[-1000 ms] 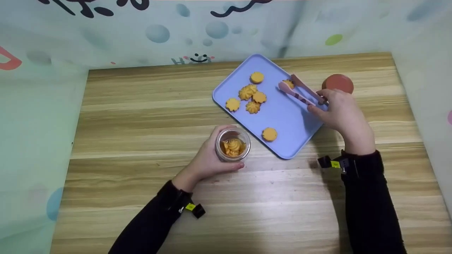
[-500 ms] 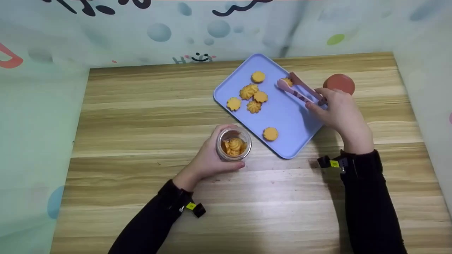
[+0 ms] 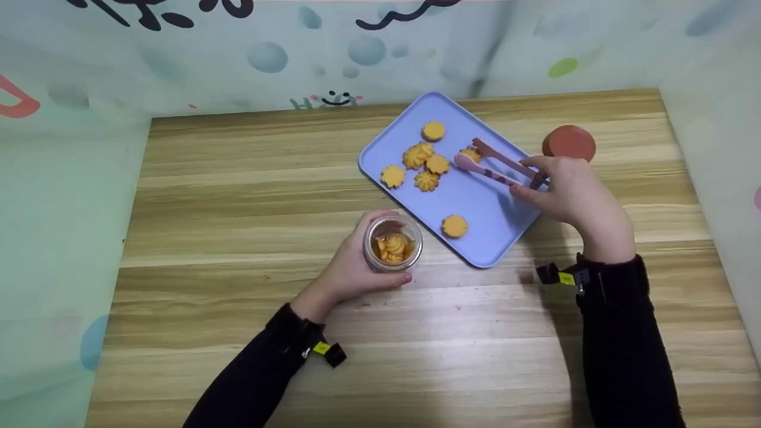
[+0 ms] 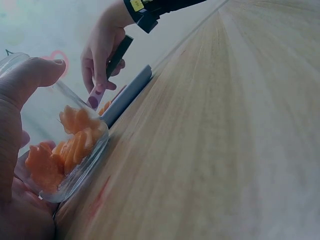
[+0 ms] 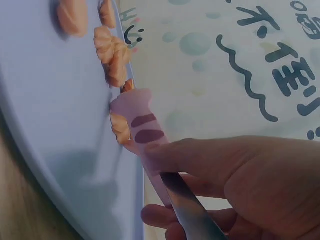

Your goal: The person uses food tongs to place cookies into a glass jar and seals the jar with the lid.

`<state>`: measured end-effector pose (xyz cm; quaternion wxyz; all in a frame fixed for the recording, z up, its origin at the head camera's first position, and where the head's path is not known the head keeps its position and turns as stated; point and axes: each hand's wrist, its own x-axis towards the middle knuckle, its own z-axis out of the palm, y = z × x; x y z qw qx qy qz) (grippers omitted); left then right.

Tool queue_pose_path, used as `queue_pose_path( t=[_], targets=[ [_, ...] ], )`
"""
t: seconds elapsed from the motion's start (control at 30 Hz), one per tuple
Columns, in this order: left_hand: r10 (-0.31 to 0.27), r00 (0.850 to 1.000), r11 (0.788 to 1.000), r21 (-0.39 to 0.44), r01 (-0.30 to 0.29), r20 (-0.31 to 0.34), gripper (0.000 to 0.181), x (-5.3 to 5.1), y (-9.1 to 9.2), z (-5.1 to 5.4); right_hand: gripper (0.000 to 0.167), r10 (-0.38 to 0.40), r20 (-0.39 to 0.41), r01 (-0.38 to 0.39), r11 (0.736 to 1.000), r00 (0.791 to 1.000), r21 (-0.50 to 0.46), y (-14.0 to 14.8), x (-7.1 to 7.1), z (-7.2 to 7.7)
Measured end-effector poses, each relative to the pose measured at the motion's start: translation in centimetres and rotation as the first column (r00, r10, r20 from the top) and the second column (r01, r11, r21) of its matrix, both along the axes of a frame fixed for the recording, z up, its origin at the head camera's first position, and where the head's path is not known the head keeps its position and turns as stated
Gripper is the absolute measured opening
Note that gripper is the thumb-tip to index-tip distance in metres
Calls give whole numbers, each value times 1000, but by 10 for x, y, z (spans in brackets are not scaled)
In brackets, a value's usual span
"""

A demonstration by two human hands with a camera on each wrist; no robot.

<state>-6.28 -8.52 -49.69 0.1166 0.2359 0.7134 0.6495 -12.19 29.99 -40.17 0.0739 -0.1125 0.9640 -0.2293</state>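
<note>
Cookies [image 3: 455, 226] on a lavender tray [image 3: 487, 214], 1 between pink tongs [image 3: 487, 173] — our right hand [image 3: 579, 193] pinching them (red disc [image 3: 569, 141] nearby), more inside the clear jar [image 3: 368, 252] our left hand [image 3: 351, 270] grips.

Bare tray [image 3: 481, 205] gives passage between the clustered cookies [image 3: 438, 164] and the lone cookie [image 3: 455, 226] until the jar [image 3: 418, 244] blocks it.

Black sleeves [image 3: 627, 351], yellow labels [image 3: 566, 279]

We see long, dark sleeves meeting black wrist straps [image 3: 615, 278]. On each strap we make out a small, boxy black module [image 3: 547, 273], its bright label and a tiny silvery fitting [image 3: 580, 289].
</note>
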Motion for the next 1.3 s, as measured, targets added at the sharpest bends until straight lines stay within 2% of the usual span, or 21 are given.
queue_pose_path(
  t=[0.17, 0.33, 0.53, 0.83, 1.07, 1.3],
  targets=[
    [-2, 1000, 1000, 6, 2, 2, 100, 0, 0, -1, 46, -21, -24, 21, 1000, 1000, 18, -2, 1, 0],
    [-6, 1000, 1000, 13, 6, 0, 101, 0, 0, -1, 48, -31, 0, 31, 999, 1000, 38, -3, 1, -2],
    [5, 1000, 1000, 4, -5, -3, 103, 0, 1, 0, 27, 4, -34, -3, 1000, 999, 24, -4, -1, -4],
    [-1, 1000, 1000, -2, 1, -6, 101, 0, 1, 1, 18, 57, -90, -53, 998, 994, 37, -4, 1, -2],
    [-6, 1000, 1000, 3, 6, 5, 100, -1, 1, 1, 17, 67, -136, -67, 998, 988, 4, -1, 1, -1],
    [-4, 1000, 1000, 2, 4, 4, 101, -1, 0, 0, 22, 18, -128, -19, 1000, 992, -7, 1, 1, 0]
  ],
)
